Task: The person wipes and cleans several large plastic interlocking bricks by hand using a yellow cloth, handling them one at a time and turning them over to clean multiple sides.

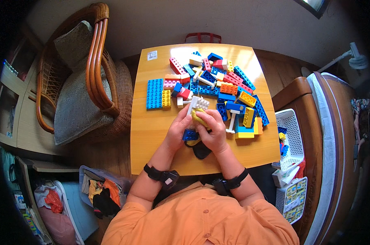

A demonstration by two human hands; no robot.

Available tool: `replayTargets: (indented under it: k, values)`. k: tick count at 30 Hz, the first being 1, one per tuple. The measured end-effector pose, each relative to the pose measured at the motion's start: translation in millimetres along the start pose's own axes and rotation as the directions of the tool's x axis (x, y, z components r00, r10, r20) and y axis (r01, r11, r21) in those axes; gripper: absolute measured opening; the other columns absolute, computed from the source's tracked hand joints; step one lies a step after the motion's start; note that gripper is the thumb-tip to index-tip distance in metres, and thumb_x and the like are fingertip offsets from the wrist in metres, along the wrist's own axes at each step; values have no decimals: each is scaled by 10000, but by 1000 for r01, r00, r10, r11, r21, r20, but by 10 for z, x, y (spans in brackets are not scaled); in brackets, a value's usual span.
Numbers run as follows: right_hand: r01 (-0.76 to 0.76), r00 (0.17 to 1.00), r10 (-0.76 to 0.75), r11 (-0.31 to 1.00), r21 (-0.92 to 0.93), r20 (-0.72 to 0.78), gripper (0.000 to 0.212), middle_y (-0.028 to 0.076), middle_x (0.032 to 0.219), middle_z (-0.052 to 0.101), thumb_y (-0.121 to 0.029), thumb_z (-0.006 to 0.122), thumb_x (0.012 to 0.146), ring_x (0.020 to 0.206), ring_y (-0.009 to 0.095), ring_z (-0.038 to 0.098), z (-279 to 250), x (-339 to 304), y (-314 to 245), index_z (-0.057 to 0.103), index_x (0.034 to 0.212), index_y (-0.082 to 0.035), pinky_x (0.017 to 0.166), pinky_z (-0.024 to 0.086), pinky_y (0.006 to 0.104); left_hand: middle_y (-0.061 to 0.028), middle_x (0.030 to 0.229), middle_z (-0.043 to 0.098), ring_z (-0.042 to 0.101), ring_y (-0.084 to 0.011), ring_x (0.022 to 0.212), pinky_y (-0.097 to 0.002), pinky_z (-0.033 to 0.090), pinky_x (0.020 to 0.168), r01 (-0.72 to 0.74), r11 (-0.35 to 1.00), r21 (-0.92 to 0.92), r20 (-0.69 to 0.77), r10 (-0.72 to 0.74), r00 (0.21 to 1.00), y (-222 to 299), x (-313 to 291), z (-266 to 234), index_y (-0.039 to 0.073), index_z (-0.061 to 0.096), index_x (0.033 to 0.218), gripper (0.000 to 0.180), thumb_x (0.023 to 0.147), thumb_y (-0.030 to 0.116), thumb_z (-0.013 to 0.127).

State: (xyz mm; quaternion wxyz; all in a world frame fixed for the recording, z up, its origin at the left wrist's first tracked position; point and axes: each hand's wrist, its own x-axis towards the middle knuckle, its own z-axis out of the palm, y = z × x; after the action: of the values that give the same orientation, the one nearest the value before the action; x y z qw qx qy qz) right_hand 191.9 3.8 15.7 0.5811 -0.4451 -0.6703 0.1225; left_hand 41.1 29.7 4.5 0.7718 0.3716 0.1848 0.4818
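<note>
My left hand (179, 126) is closed on a white studded toy brick (200, 103), held just above the wooden table. My right hand (213, 130) pinches a yellow cloth (199, 117) and presses it against the brick. Some of the cloth is hidden by the fingers. Close under my left hand is a dark blue brick (189, 135). A black item (202, 151) lies by my right wrist; I cannot make out its kind. Beyond my hands is a loose pile of toy bricks, with a blue studded plate (154, 93) and a yellow brick (166, 99) at its left.
The wooden table (152, 143) stands before me. A wicker armchair (97, 77) is at the left. On the right are a white basket (297, 141) with some bricks and a second basket (303, 192) of packets. A bin (83, 179) of cloths stands at lower left.
</note>
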Motion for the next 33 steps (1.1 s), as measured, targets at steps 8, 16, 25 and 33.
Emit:
replayTargets:
  k: [8,16,25,33]
  values:
    - [-104,994,101,992,-68,-50,218,172,955,636,-31,697,786,859,342,636,-55,-10,158,653,1000,-25,788,533,387,-137,1454,478,519,-239,1297,-370,428,1084,-23,989,-149,12,25,1000,82,-9,5,40,278,1545,535,1057,200,426]
    - [-60,996,56,997,53,64,287,172,992,645,-22,736,750,927,354,650,11,-39,2,667,1029,-27,789,547,378,-137,1445,491,525,-245,1292,-372,424,1090,-15,1000,-4,-17,15,1000,-18,16,-28,43,312,1534,518,1051,168,451]
    - [-118,993,118,993,-2,4,220,170,965,652,-28,711,781,902,347,646,3,0,17,663,995,-30,797,541,385,-137,1445,492,517,-237,1300,-365,413,1095,-76,994,-82,-31,74,997,45,29,-33,43,313,1536,512,1057,174,438]
    - [-89,991,85,995,39,100,258,170,969,660,-18,723,754,901,350,657,17,-30,84,660,1004,-34,782,543,386,-130,1446,490,516,-222,1293,-359,412,1092,-67,993,-99,-32,64,997,40,2,-31,39,310,1539,521,1057,188,437]
